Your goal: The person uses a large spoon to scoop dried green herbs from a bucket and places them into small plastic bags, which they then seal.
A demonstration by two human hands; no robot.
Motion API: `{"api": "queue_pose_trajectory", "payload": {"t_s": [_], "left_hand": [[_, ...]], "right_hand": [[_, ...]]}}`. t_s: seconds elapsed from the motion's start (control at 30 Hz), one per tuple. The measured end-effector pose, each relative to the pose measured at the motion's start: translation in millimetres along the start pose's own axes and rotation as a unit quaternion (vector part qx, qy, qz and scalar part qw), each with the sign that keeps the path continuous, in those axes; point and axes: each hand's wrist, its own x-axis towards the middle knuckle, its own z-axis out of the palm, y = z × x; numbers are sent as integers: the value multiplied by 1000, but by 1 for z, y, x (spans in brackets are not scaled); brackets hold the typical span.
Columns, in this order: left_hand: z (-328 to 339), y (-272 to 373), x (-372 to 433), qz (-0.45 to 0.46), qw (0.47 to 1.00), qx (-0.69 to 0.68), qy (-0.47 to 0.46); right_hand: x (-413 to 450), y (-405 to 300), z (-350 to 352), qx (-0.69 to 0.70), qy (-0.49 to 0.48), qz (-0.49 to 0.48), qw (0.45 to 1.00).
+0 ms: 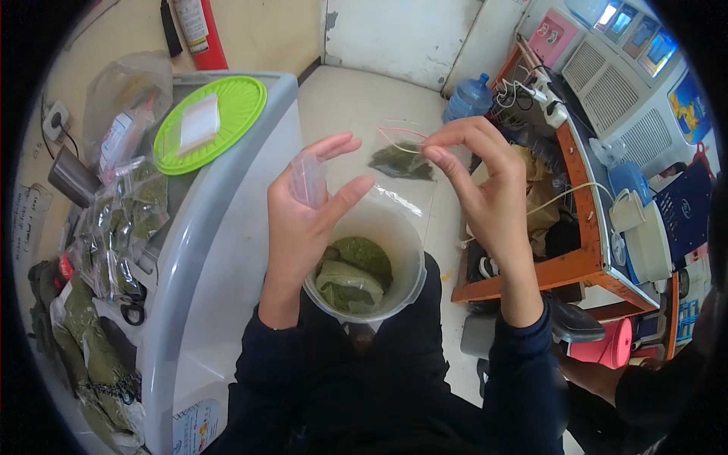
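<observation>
My right hand [483, 176] pinches the edge of a clear zip bag [401, 162] between thumb and fingertips. The bag's mouth gapes, and dark green dried plant material fills its lower part. Tucked into the palm of my left hand [304, 222] are some clear plastic bags [307, 181]; its thumb and fingertips are spread apart from the other bag. Below my hands, between my legs, stands a translucent white bucket [406, 250]. Inside it are green crumbled plant material [364, 256] and a clear plastic bag [347, 284] with more green material.
To the left, a white cabinet [222, 239] with a grey rim carries a green lid [244, 108], a packet of clear bags [200, 124], filled bags [128, 210] and scissors [133, 313]. An orange-framed table [580, 267] stands right. A person's arm [591, 375] shows at lower right.
</observation>
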Motion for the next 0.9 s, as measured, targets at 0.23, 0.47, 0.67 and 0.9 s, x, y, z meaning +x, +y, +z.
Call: {"api": "queue_pose_trajectory", "payload": {"t_s": [0.23,0.47,0.67,0.9], "left_hand": [[15,4,15,111,993,10,-39],[18,8,12,26,997,-52,-56],[17,25,13,62,998,6,-22],[18,47,18,70,997,-33,-30]], "right_hand": [[25,-12,-15,37,67,-15,997],[36,-29,-20,35,59,-11,998],[46,-19,-37,57,101,-3,993],[41,-22,-37,98,81,-18,992]]}}
